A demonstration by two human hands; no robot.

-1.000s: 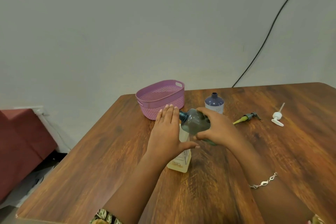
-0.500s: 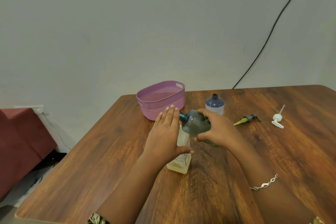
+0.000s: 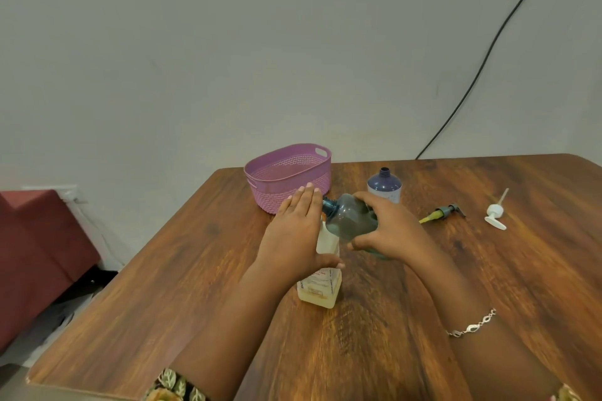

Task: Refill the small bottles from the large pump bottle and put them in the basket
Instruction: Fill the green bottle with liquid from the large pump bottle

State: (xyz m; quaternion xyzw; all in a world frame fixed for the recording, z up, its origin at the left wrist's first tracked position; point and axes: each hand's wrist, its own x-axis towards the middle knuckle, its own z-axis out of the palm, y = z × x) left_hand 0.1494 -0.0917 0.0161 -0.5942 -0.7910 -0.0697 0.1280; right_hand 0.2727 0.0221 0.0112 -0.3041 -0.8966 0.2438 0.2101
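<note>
Fingers point(image 3: 374, 202) of right hand point(image 3: 395, 233) grip teal bottle point(image 3: 350, 216) tilted over yellowish-liquid bottle point(image 3: 321, 290).

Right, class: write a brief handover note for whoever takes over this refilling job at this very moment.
Left hand: fingers straight, lying over the top of the upright pale bottle.
Right hand: grips the teal bottle, tilted, neck towards the left hand.
Purple bottle: upright, uncapped, behind the hands.
Dark pump head and white pump head: lying loose to the right.
Basket: no bottle visible inside.
Left: finish filling, refit pumps, put both small bottles in.
</note>
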